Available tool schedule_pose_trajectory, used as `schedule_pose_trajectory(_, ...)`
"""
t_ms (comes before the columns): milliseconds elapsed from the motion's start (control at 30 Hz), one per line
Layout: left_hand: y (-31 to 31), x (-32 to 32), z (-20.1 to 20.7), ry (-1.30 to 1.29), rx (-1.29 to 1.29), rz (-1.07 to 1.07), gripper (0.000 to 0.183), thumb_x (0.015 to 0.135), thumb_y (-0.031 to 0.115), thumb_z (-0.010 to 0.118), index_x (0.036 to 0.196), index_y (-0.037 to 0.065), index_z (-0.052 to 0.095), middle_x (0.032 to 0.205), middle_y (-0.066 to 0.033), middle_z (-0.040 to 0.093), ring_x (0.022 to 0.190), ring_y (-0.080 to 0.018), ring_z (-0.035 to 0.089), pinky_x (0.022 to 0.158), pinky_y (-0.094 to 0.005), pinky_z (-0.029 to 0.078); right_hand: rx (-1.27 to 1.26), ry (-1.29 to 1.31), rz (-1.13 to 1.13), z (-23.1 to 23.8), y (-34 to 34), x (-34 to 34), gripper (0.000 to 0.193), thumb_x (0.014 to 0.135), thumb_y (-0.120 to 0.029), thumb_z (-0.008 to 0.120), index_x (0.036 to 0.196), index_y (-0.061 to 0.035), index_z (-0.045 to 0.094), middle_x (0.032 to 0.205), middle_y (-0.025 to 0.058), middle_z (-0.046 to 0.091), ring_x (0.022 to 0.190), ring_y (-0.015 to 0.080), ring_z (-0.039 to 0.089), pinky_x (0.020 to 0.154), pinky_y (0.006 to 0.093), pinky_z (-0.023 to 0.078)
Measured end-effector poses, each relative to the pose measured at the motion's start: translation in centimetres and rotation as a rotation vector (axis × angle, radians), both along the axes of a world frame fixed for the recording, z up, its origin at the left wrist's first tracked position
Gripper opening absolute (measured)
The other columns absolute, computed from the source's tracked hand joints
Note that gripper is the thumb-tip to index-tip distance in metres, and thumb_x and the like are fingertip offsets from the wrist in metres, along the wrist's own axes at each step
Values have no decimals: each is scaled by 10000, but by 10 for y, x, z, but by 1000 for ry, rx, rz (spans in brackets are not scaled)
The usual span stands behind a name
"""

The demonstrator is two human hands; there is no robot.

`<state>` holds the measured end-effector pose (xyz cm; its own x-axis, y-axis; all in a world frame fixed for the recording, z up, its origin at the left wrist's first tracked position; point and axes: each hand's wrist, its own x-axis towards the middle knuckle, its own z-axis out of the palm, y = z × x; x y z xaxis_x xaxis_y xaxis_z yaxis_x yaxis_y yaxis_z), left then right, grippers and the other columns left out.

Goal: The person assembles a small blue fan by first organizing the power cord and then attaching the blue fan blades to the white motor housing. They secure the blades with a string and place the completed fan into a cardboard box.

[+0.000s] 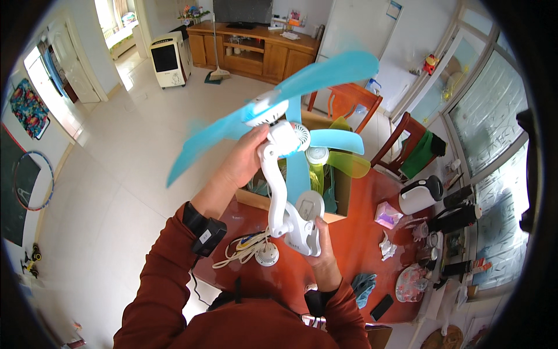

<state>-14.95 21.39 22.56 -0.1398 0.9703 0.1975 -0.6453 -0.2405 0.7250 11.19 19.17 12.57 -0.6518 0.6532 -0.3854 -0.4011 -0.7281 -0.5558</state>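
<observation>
A white clip-on fan (pixel 274 180) with long blue blades is held up in front of me, above the table. My left hand (pixel 243 161) grips its neck just under the motor, thumb over the housing. Lower down, my right hand (pixel 326 250) is closed on the clip base. The left blade tip looks smeared by motion. Behind the fan stands an open cardboard box (pixel 344 200); more blue blades (pixel 338 141) and a yellow-green fan blade (pixel 349 164) show over it. A round white vented piece (pixel 267 255) lies beside a bundled white cord (pixel 241 252) on the table.
On the red-brown table (pixel 366 232) to the right are a tissue pack (pixel 387 215), a white kettle (pixel 419 196), a tray of glasses (pixel 411 283), a blue cloth (pixel 363 289) and a phone (pixel 382 307). Wooden chairs (pixel 407 139) stand beyond; an air cooler (pixel 170 60) is farther back.
</observation>
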Motion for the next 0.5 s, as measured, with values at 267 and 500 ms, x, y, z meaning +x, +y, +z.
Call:
schedule_pose_trajectory(267,3,20,-5,141,11,-144,581,953,328,573,1422,61,358,1280,-26,511,1140,-116,509,959,-334,441,-34,442,404,-11,7,-6,917,826,-669,567,1469,-58,335,1424,281,420,1273,406,478,990,697,364)
schedule_pose_trajectory(500,14,27,-14,289,-63,-5,597,941,291,609,1394,26,324,1254,-87,523,1104,-183,553,885,-376,523,21,375,429,-15,2,-5,941,839,-684,546,1472,-28,310,1423,283,420,1292,427,453,1029,629,368)
